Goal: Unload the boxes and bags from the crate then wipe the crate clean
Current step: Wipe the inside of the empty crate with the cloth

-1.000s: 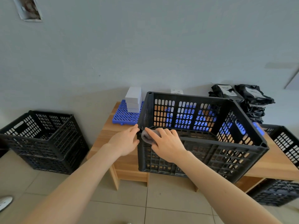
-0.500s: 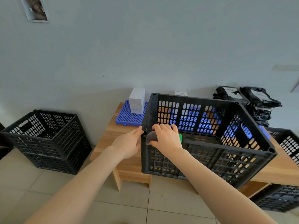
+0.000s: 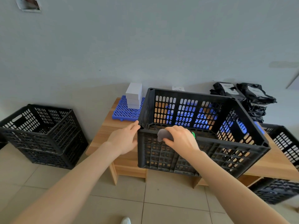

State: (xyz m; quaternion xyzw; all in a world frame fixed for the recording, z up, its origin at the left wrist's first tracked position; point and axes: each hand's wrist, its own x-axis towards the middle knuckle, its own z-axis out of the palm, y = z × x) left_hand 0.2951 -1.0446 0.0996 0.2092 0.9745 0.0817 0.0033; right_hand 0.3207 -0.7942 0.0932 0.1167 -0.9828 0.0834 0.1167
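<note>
A black slotted crate (image 3: 226, 149) stands on a low wooden bench (image 3: 103, 131); nothing shows inside it. My right hand (image 3: 179, 139) grips a grey cloth (image 3: 163, 135) with a green edge and presses it on the crate's near rim by the left corner. My left hand (image 3: 126, 139) holds that near left corner from outside, fingers against the rim. A stack of white boxes (image 3: 134, 94) sits on a blue mat behind the crate's left side. Black bags (image 3: 249, 97) are piled behind its right side.
Stacked black crates (image 3: 40, 133) stand on the tiled floor at the left. More black crates (image 3: 284, 143) sit at the right, one under the bench. The blue slatted mat (image 3: 124, 112) lies on the bench by the wall.
My right hand has slid the cloth a little to the right along the near rim. My left hand stays at the corner. The camera has shifted slightly.
</note>
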